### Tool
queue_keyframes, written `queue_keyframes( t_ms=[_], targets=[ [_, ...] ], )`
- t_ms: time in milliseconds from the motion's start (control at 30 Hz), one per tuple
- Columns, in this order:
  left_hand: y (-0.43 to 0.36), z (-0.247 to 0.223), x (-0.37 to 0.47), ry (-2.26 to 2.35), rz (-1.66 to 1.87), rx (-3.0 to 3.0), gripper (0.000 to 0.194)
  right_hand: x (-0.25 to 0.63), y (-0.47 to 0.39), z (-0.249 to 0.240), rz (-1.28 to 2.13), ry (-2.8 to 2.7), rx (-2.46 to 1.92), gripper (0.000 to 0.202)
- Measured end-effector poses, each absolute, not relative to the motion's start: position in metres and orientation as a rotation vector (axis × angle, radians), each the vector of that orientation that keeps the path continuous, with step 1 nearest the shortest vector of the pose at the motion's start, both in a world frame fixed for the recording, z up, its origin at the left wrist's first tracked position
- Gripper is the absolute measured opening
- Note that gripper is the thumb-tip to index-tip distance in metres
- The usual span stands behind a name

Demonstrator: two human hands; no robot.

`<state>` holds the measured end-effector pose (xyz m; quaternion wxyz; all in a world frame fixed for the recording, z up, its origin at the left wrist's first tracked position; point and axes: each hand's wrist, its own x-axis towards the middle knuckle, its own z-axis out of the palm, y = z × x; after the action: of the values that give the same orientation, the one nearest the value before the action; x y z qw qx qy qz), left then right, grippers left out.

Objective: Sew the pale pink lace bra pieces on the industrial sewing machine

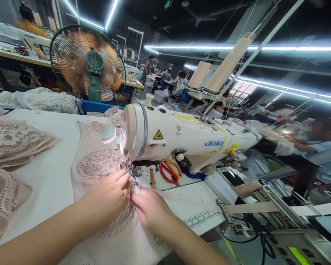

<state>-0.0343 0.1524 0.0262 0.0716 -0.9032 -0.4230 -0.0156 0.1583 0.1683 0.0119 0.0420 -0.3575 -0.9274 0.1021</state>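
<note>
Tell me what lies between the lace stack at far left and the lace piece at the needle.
Only a bare stretch of white table separates the lace stack from the lace piece, in the head view.

Sewing machine (165, 132): smooth, glossy off-white casing. Lace pieces (9, 143): pale pink openwork cloth, rough-textured, matt. Tabletop (52, 129): smooth, white, light sheen. Scissors (167, 171): shiny red and orange handles, plastic-looking. Fan guard (87, 62): thin metal-looking wire. Thread cones (228, 64): matt beige, fine-wound. Bundled lace (48, 101): white, netted, soft-looking cloth.
</note>
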Motion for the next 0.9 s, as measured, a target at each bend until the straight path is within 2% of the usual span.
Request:
queue_keyframes(
  t_ms=[200,400,700,900],
  targets=[
    [0.145,0.021,-0.033,-1.547,0.104,-2.739,0.050,0.164,0.164,0.007,0.281,-2.840,-1.048,0.023],
    [0.145,0.022,-0.033,-1.605,0.051,-2.771,0.051,0.170,0.160,-0.003,0.395,-2.723,-1.080,0.049],
    [0.156,0.007,-0.038,-1.612,-0.283,-2.753,0.033,0.160,0.167,0.015,0.478,-2.772,-1.221,0.044],
    [0.158,-0.003,-0.038,-1.572,-0.372,-2.709,0.035,0.160,0.170,0.015,0.474,-2.777,-1.242,0.040]
  ],
)
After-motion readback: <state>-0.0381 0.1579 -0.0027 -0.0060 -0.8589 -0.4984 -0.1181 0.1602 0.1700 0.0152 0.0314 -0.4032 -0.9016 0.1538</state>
